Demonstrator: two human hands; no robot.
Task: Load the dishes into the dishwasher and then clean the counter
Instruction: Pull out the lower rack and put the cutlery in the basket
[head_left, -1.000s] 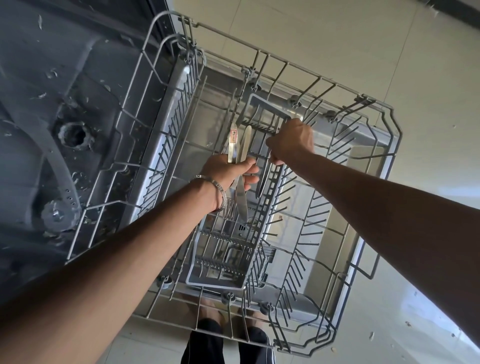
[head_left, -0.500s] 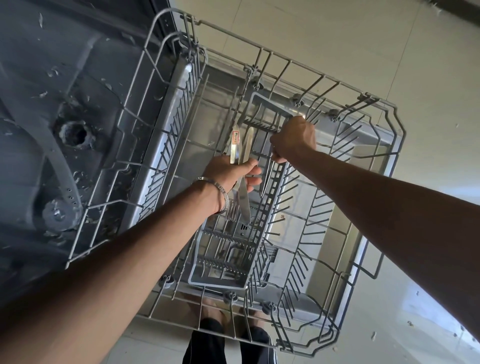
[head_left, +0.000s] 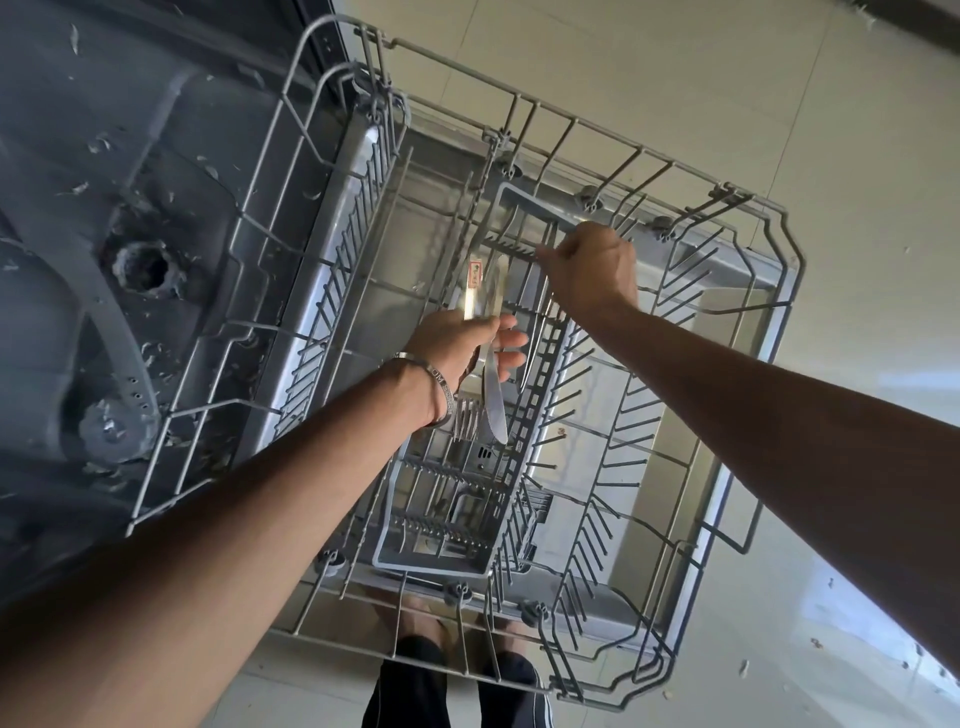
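Observation:
The grey wire dishwasher rack (head_left: 587, 124) is pulled out below me, with a grey plastic cutlery basket (head_left: 431, 565) standing in its middle. My left hand (head_left: 457, 348) hovers over the basket and grips a fork (head_left: 466, 422) and a table knife (head_left: 494, 408) together, tines and blade pointing toward me and handles sticking out beyond the fingers. The fork handle carries a small sticker. My right hand (head_left: 589, 270) is curled on the slotted bar at the basket's far end. A thin utensil seems to stand in the basket beside my left fingers.
The open dishwasher tub (head_left: 104, 130) with its spray arm (head_left: 111, 332) lies to the left, flecked with debris. Rows of upright tines (head_left: 613, 415) fill the rack's right side. Pale floor tiles (head_left: 831, 156) surround the rack, and my legs (head_left: 415, 691) show at the near edge.
Both hands stay almost where they were. The right hand has shifted slightly further along the basket's far end, and the left still grips the fork and knife.

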